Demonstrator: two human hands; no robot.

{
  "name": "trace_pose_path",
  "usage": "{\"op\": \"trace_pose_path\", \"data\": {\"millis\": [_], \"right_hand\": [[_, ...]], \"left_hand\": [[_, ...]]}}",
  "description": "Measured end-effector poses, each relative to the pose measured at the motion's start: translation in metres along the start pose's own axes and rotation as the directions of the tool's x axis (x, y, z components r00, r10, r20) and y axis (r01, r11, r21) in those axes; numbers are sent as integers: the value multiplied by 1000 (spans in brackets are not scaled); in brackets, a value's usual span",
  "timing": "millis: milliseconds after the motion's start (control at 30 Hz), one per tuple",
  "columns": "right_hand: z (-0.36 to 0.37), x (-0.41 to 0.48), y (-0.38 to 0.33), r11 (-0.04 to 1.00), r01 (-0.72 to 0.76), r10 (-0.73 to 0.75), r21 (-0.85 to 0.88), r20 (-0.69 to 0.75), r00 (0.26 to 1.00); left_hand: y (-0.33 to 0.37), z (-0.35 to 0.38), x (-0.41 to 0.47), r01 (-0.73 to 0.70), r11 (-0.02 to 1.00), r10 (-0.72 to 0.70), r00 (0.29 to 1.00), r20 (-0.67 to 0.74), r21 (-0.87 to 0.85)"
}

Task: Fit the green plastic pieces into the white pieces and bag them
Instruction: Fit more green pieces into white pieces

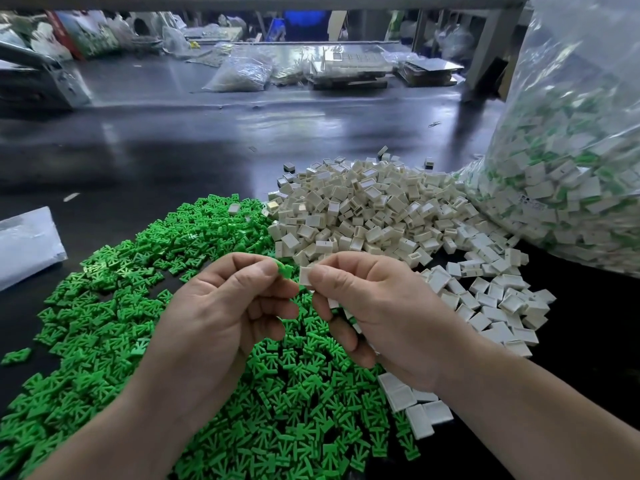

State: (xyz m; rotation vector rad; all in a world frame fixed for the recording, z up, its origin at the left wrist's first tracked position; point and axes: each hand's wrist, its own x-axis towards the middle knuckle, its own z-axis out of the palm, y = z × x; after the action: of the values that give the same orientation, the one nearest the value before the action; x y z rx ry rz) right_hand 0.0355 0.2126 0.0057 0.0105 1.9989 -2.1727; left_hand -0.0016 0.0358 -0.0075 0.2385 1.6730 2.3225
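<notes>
Left hand pinches 1 green forked plastic piece; right hand, at its 3 o'clock, pinches 1 white boxy plastic shell. Best square them before pressing.

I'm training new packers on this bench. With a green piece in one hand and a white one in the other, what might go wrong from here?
1. The left hand pinches the green piece by fingertips only, not yet inside the white piece in the right hand; it may slip or enter skewed.
2. The white pile touches the bag, so unfitted pieces might get bagged.
</notes>
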Motion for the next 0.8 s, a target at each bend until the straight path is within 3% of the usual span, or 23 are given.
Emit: {"op": "trace_pose_path", "data": {"millis": [300,467,800], "right_hand": [[-1,-2,-1,983,120,-126,-137,-36,991],[-1,-3,2,972,149,-149,-181,15,989],[-1,-3,2,953,172,-163,-249,54,985]], "left_hand": [[-4,4,-5,-63,991,62,998,9,119],[-4,5,-8,-121,978,119,993,26,167],[-1,0,-8,-119,956,91,989,116,267]]}}
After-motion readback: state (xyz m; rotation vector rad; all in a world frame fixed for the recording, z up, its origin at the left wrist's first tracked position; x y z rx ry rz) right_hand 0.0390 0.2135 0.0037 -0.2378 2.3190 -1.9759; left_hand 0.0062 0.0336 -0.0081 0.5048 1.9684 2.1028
